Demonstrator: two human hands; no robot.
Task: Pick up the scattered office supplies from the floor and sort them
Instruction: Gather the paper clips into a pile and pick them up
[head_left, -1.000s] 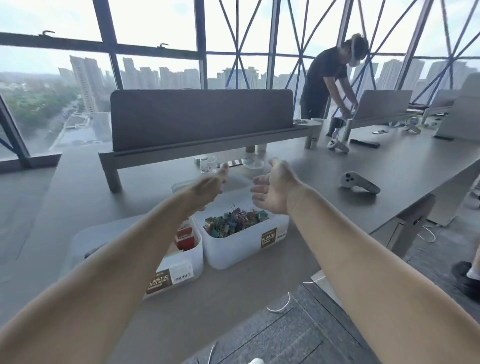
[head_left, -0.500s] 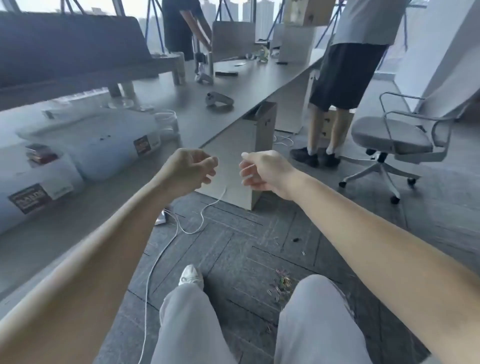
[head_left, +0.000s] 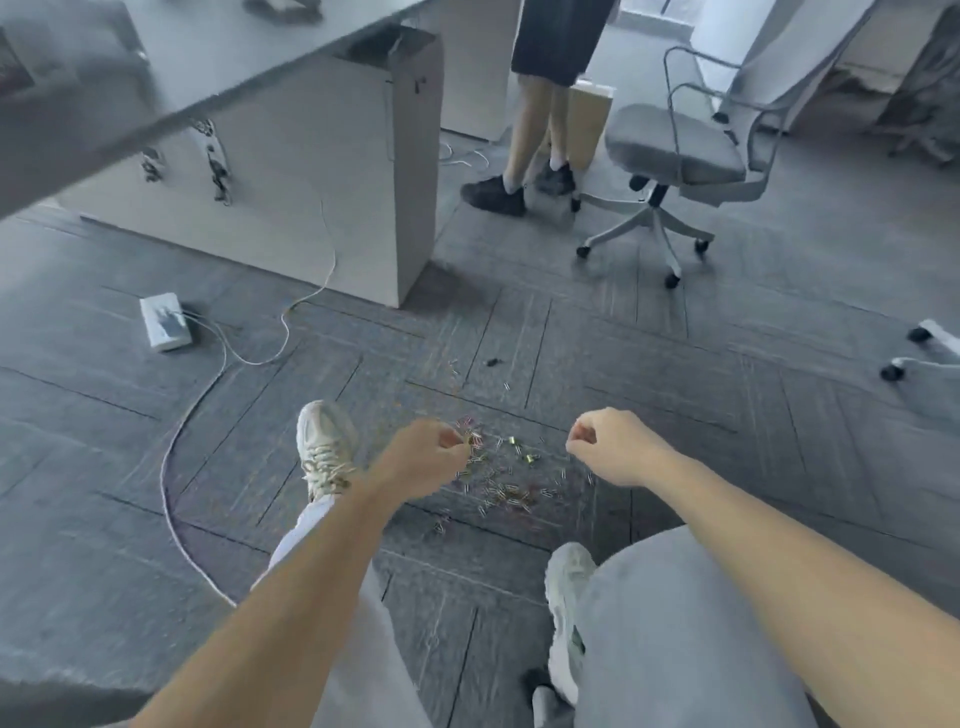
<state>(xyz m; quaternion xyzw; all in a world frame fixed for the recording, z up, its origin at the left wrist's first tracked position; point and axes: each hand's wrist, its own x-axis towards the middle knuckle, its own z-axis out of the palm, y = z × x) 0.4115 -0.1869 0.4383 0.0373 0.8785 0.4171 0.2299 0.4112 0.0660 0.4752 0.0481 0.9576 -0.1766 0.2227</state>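
Note:
Several small paper clips and a few binder clips (head_left: 506, 480) lie scattered on the grey carpet between my feet. My left hand (head_left: 426, 460) hangs low at the left edge of the pile, fingers curled, its fingertips over the nearest clips; whether it pinches one is hidden. My right hand (head_left: 615, 449) hovers at the pile's right edge, loosely curled, with nothing visible in it. A lone dark clip (head_left: 492, 362) and a few stray paper clips lie farther out.
A desk (head_left: 223, 67) with a solid end panel (head_left: 415, 171) stands at upper left. A white power strip (head_left: 165, 321) and cables lie on the floor to the left. Another person's legs (head_left: 524, 140) and an office chair (head_left: 675, 150) stand behind. My white shoes (head_left: 324, 441) flank the pile.
My view has swung from the desk's white bins down to the floor. Both hands have dropped from chest height to just over the scattered clips.

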